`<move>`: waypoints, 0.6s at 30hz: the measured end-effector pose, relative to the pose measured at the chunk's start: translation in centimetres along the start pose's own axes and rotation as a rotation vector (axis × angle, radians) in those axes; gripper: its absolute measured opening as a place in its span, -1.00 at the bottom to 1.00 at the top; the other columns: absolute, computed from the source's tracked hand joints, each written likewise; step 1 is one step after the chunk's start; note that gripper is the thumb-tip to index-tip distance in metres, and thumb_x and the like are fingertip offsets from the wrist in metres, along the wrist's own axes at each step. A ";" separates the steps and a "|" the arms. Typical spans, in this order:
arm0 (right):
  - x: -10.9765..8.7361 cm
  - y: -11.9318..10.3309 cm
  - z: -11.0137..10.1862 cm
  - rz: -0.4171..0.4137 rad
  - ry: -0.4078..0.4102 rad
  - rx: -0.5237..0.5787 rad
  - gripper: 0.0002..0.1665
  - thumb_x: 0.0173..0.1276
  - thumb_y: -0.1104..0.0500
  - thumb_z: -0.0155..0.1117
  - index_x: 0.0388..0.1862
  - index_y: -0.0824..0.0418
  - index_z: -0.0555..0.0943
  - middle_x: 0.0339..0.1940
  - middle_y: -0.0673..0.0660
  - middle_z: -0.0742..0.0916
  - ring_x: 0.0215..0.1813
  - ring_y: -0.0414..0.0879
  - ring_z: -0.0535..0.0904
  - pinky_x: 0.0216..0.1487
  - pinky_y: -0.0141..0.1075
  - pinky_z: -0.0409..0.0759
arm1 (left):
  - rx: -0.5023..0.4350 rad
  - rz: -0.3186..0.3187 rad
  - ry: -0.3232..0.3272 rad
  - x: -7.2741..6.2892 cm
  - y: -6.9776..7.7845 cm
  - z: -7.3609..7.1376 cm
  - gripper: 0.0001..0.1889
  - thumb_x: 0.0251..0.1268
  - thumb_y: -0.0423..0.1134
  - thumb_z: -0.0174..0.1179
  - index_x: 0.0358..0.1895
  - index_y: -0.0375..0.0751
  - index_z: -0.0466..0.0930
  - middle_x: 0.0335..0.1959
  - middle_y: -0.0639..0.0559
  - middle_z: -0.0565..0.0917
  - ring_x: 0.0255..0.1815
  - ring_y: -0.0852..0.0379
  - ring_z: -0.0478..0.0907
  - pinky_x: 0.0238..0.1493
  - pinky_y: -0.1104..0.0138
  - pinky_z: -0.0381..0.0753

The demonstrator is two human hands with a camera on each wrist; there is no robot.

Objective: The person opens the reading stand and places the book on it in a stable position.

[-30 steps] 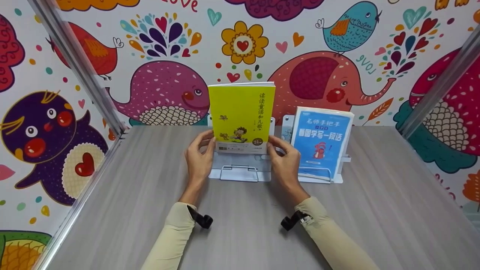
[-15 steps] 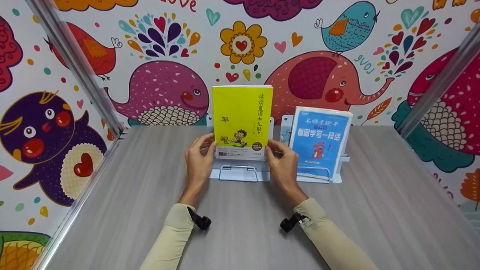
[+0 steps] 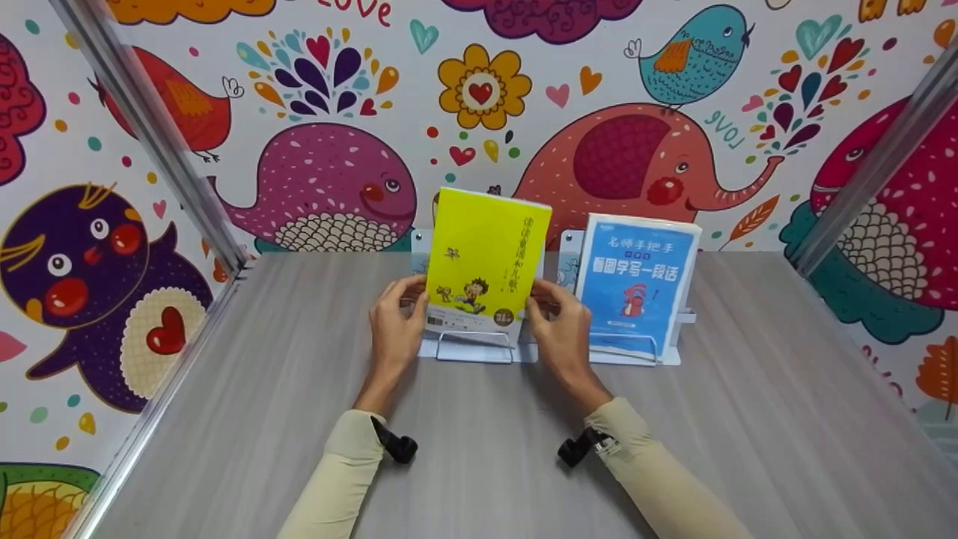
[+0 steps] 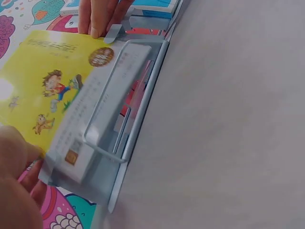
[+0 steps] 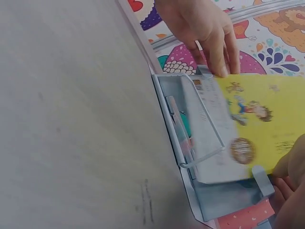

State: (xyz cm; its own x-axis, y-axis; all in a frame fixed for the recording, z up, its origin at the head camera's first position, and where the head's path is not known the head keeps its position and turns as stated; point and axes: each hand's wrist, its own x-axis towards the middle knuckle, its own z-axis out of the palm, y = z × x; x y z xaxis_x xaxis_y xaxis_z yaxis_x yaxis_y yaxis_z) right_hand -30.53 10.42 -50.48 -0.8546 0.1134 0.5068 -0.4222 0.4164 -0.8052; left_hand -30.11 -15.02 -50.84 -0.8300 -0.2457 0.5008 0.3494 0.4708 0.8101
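A yellow book (image 3: pixel 486 258) with a white band along its bottom leans slightly askew on a pale metal book stand (image 3: pixel 528 352). In the left wrist view its lower end sits behind the stand's wire loop (image 4: pixel 102 151). My left hand (image 3: pixel 397 322) pinches the book's left edge, thumb in front and fingers behind. The right hand (image 3: pixel 563 329) holds the opposite edge the same way. Small side tabs of the stand, such as the tab (image 5: pixel 261 181) in the right wrist view, lie close to the fingers. The stand's back is mostly hidden by the book.
Just to the right, a blue book (image 3: pixel 636 288) stands on a second stand (image 3: pixel 672 355) of the same kind. A wall (image 3: pixel 591 45) printed with cartoon animals closes off the back of the grey wood-grain table (image 3: pixel 479 449). Metal posts (image 3: pixel 150 135) run up at both sides.
The yellow book has come down, its lower end now behind the wire loop, and its top has tipped clockwise. Both hands have lowered a little with it. The blue book stays put.
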 end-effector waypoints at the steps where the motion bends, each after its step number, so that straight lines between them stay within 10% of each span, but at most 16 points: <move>1: 0.0 0.0 0.0 0.000 0.000 0.001 -0.64 0.50 0.32 0.43 0.24 0.24 0.76 0.01 0.14 0.86 0.00 -0.02 0.81 0.19 -0.10 0.80 | 0.001 -0.010 -0.005 0.0 0.0 0.0 -0.75 0.54 -0.33 0.35 0.18 -0.18 0.76 0.00 -0.07 0.80 0.03 0.02 0.71 0.23 0.07 0.70; 18: 0.0 -0.3 0.3 -0.001 -0.048 -0.010 -0.56 0.55 0.29 0.40 0.37 0.20 0.70 0.11 0.13 0.82 0.10 -0.02 0.79 0.26 -0.12 0.78 | -0.035 -0.103 -0.006 -0.3 -0.1 0.0 -0.73 0.54 -0.25 0.36 0.19 -0.17 0.67 0.01 -0.06 0.74 0.03 0.02 0.67 0.15 0.16 0.72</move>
State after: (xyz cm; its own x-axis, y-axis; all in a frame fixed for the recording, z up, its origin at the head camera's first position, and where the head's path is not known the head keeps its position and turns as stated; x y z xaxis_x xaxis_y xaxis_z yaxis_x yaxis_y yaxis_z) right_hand -30.44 10.06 -50.32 -0.8680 0.0696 0.4917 -0.4201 0.4252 -0.8017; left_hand -29.87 -15.03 -51.07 -0.8648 -0.2857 0.4128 0.2774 0.4134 0.8673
